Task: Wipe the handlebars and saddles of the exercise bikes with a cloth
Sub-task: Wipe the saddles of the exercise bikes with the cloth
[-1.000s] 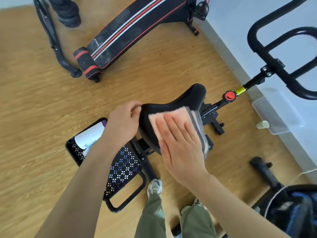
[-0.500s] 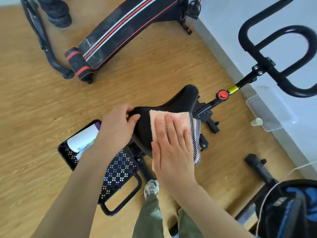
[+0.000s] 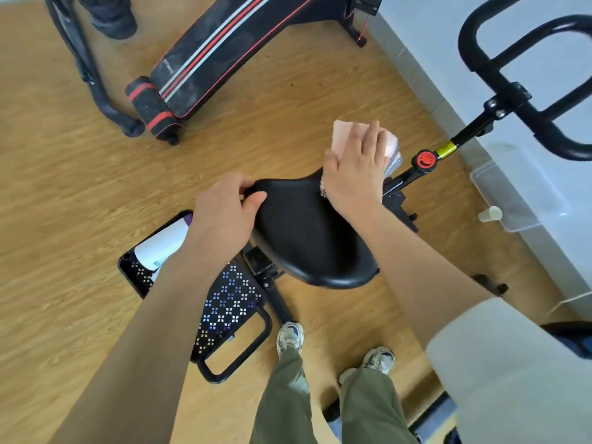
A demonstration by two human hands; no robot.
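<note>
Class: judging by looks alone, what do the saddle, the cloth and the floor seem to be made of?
Saddle: probably vinyl or faux leather over padding; smooth black, with a soft sheen along its rear edge.
Cloth: likely microfibre or terry; fuzzy pink pile with a grey woven edge.
Floor: wood or wood-look laminate; plank seams and grain show.

saddle (image 3: 307, 232) nose: under cloth (image 3: 344, 136) | handlebars (image 3: 525, 91): cropped right

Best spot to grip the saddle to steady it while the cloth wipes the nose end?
Probably the wide rear of the saddle, at its left edge, coming in from the left. The rim there curls down into a lip, so fingers can hook under with the thumb on top, as the left hand does. That keeps clear of the right hand pressing the cloth on the narrow nose.
</note>
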